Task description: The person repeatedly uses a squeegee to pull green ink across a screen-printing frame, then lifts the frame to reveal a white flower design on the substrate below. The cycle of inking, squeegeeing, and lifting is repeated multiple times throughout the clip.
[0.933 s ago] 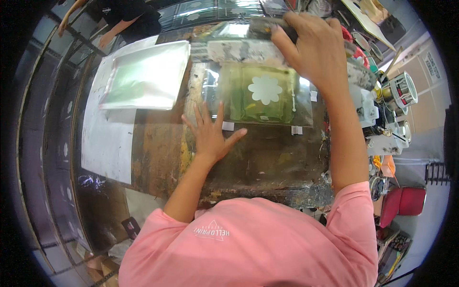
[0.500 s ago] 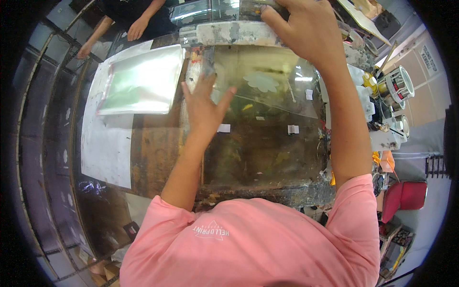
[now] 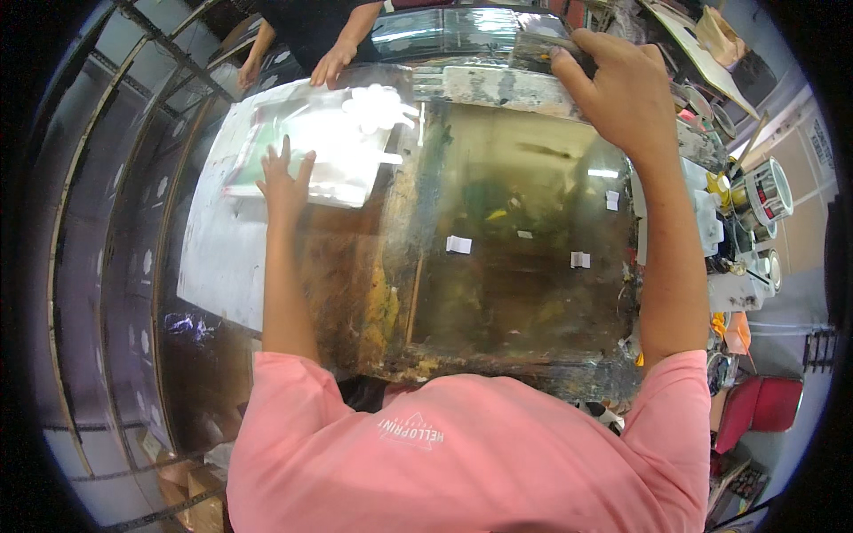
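Observation:
My left hand (image 3: 286, 185), fingers spread, is over a stack of clear plastic sheets (image 3: 244, 169) that reflects the light; contact is hard to tell. A clear sheet with a white flower shape (image 3: 378, 107) lies over the stack's right part. Up at the far right, my right hand (image 3: 626, 93) is closed around the end of a dark, stained flat bar (image 3: 544, 53), whose exact kind does not show. Below it is a glossy glass-like printing surface (image 3: 524, 293) with small white tabs (image 3: 458, 244) stuck on it.
Across the table a co-worker's hand (image 3: 333, 67) is at the sheets' far edge. White paper (image 3: 218, 258) lies under the stack. Paint cans (image 3: 764, 191) and plastic containers (image 3: 702, 209) crowd the right side. A metal rack (image 3: 107, 240) stands at left, a red chair (image 3: 760, 409) at lower right.
The clear flower sheet has left the glossy surface and is now over the stack at left. My left hand has swung left. The co-worker's hand has come to the sheets; my right hand keeps its hold.

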### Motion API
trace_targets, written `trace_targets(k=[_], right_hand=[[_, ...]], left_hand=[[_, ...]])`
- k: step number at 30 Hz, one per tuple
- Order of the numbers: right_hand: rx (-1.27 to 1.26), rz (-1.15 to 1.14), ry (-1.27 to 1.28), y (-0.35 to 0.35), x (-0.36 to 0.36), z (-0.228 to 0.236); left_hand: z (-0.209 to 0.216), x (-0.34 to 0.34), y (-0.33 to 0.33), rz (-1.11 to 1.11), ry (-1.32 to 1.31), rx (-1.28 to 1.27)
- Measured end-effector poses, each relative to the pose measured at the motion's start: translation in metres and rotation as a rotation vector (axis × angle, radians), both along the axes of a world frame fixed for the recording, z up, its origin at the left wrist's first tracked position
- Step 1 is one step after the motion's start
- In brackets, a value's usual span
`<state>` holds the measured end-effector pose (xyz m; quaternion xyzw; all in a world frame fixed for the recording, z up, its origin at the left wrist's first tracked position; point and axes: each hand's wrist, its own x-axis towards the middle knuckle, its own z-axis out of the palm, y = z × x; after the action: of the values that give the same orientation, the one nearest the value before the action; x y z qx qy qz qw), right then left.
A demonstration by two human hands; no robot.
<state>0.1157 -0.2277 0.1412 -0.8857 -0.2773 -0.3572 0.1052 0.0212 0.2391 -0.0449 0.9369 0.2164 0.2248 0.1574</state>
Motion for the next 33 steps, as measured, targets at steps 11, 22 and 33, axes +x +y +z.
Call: trace_targets(k=[11,22,33], right_hand=[[-0.019,-0.017,0.023,-0.001,0.004,0.002],[0.042,0.037,-0.016,0.0,0.003,-0.001],[0.053,0.065,0.003,0.0,0.007,0.007]], left_hand=[[-0.055,-0.018,-0.058,-0.09,-0.084,0.131],[0.025,0.009,-0.076,-0.324,-0.172,0.139],[-0.067,-0.017,-0.319,-0.954,0.184,0.261]])
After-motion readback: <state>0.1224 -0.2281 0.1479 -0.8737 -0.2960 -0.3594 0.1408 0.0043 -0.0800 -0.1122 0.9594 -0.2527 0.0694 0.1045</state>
